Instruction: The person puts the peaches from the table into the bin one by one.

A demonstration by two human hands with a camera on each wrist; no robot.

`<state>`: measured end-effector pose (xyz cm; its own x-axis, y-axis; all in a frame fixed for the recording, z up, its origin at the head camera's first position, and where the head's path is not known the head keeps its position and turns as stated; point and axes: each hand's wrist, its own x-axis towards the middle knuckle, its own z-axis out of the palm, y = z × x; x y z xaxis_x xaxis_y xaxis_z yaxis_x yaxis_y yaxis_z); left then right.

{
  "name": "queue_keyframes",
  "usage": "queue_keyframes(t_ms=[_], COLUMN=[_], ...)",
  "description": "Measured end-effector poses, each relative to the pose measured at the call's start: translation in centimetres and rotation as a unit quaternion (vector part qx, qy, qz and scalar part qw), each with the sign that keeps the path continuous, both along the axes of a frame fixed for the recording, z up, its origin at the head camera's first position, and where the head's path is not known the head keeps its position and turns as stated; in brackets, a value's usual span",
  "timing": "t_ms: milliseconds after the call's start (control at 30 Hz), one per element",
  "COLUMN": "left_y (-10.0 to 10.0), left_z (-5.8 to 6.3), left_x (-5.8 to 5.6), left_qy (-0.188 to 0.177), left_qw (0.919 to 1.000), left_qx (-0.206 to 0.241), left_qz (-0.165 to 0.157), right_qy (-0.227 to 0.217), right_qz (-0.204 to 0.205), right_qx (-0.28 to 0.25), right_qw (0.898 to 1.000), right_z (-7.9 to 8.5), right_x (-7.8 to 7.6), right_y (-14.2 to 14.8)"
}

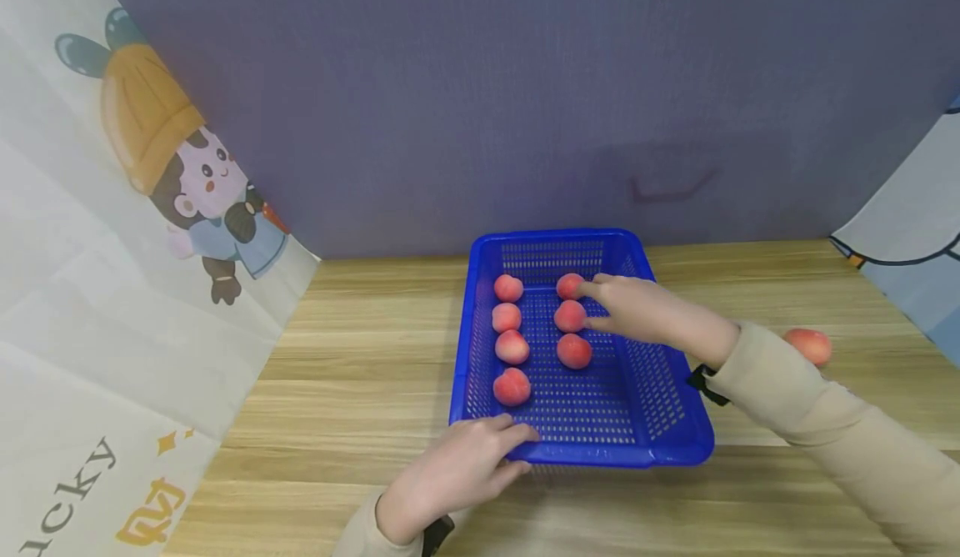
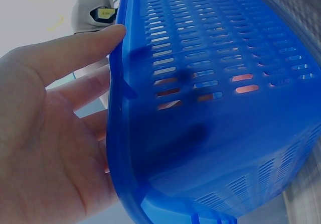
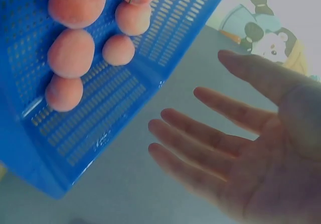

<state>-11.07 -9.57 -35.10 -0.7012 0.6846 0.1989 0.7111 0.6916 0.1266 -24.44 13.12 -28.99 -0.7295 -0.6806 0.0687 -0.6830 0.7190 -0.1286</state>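
Observation:
A blue plastic basket (image 1: 581, 455) with slotted walls holds several peaches in two rows, a left row by the left wall and a right row near its middle. My left hand (image 1: 468, 461) grips the basket's near rim at its left part. In the left wrist view the thumb (image 2: 83, 53) lies against the rim while the other fingers pass behind it. My right hand (image 1: 637, 307) is over the right side of the basket, beside the far peach (image 1: 569, 286) of the right row. In the right wrist view its fingers (image 3: 200, 138) are spread and hold nothing.
Another peach (image 1: 808, 346) lies on the wooden table (image 1: 360, 357), right of the basket and partly behind my right sleeve. A grey-blue panel (image 1: 450, 107) rises just behind the basket. Printed white cloth (image 1: 90, 290) hangs at the left, and more at the right.

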Motion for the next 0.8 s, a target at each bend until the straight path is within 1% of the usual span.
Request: queue_keyframes(t_ms=[167, 333, 467, 600, 800], left_y=[0.0, 0.0, 0.0, 0.0, 0.0], left_z=[-0.1, 0.0, 0.1, 0.0, -0.2], left_x=[0.0, 0.0, 0.1, 0.0, -0.1], left_qy=[-0.001, -0.004, -0.006, -0.006, 0.014], left_qw=[1.0, 1.0, 1.0, 1.0, 0.9995], left_qx=[0.0, -0.001, 0.0, 0.005, 0.023], left_qz=[0.0, 0.0, 0.0, -0.003, -0.015], right_qy=[-0.016, -0.015, -0.01, -0.008, -0.009], right_qz=[-0.021, -0.034, -0.037, -0.043, -0.059], right_qx=[-0.017, -0.028, -0.045, -0.054, -0.07], right_qw=[1.0, 0.999, 0.998, 0.998, 0.996], right_z=[0.3, 0.3, 0.1, -0.2, -1.2], right_x=[0.0, -0.2, -0.3, -0.4, -0.6], right_y=[1.6, 3.2, 4.6, 5.8, 7.9])
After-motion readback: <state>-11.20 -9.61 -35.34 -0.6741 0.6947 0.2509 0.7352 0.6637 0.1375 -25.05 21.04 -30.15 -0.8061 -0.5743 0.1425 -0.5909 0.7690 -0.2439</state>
